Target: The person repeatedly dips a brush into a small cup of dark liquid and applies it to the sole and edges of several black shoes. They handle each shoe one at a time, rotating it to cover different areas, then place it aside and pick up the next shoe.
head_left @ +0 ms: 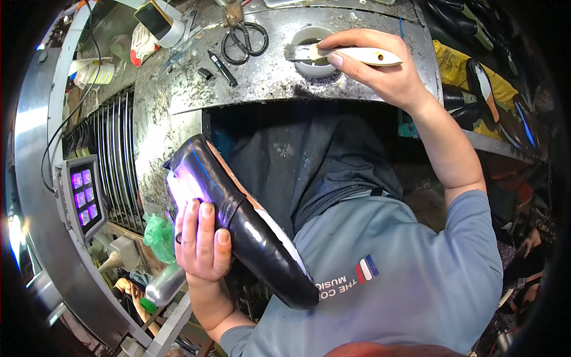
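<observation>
- The left hand point(205, 253) is raised beside the body, knuckles bent, its fingers grasping the side of a shoe point(262, 250); where the thumb sits is hidden.
- The shoe lies directly under those fingertips, tilted, heel up and forward of them, toe running down to the right against the grey-blue shirt point(404, 256). Its upper is glossy black, with a thin blue line along the heel part and a violet-white sheen just above the fingers. Tan and white show along the sole side, turned to the right.
- Below and left of the left fingers is a greyish bottle point(166, 284) with a green cap; its contents cannot be told.
- The right arm reaches forward, elbow bent, and the right hand point(383, 68) pinches a pale brush handle between thumb and fingers. The brush point(375, 56) is held level, dark bristles pointing left.
- Just beyond and left of the right fingertips, beneath the brush, stands a round whitish bowl point(318, 70) on the metal bench point(267, 77); its inside is mostly covered, its contents unclear.
- Farther left of those fingers lie black-handled scissors point(247, 47) and a black marker point(223, 68), uncapped.
</observation>
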Tool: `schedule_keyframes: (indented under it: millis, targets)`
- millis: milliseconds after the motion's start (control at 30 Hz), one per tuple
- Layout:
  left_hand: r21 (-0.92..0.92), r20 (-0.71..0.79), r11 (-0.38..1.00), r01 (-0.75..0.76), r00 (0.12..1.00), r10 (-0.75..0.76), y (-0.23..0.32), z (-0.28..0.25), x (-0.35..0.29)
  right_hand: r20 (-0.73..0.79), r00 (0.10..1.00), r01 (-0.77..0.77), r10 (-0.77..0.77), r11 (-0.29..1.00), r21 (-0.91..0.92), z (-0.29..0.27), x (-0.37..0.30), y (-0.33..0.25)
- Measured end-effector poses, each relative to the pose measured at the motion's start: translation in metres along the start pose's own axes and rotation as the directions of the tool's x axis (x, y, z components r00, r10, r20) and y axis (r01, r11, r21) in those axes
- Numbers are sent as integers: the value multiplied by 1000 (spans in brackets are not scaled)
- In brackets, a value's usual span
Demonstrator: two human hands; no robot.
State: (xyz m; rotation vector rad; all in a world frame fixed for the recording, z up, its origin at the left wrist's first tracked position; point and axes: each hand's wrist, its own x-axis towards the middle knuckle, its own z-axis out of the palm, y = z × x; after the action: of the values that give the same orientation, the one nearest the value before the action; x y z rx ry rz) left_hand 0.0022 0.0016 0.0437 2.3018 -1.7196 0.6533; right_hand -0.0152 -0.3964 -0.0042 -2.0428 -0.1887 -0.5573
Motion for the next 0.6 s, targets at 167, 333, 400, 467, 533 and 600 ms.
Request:
schedule_keyframes:
  millis: [167, 333, 400, 467, 533, 600]
  targets:
    - [17, 18, 996, 86, 996, -86, 8, 4, -6, -61, 998, -43, 35, 990, -137, -17, 5, -1]
    - [19, -8, 978, 207, 978, -207, 25, 14, -20, 13, 1000, -17, 21, 968, -249, -29, 1, 22]
    - [18, -15, 972, 233, 972, -233, 30, 15, -23, 93, 991, -71, 100, 959, -275, -26, 0, 31]
    - [25, -11, 969, 247, 969, -247, 35, 15, -25, -9, 996, -89, 88, 991, -103, -24, 1, 23]
    - [41, -6, 964, 263, 965, -262, 40, 12, -25, -80, 997, 10, -21, 992, -129, -29, 6, 11]
    - [47, -9, 961, 272, 962, -272, 43, 11, -25, 42, 998, -44, 52, 986, -163, -28, 6, 17]
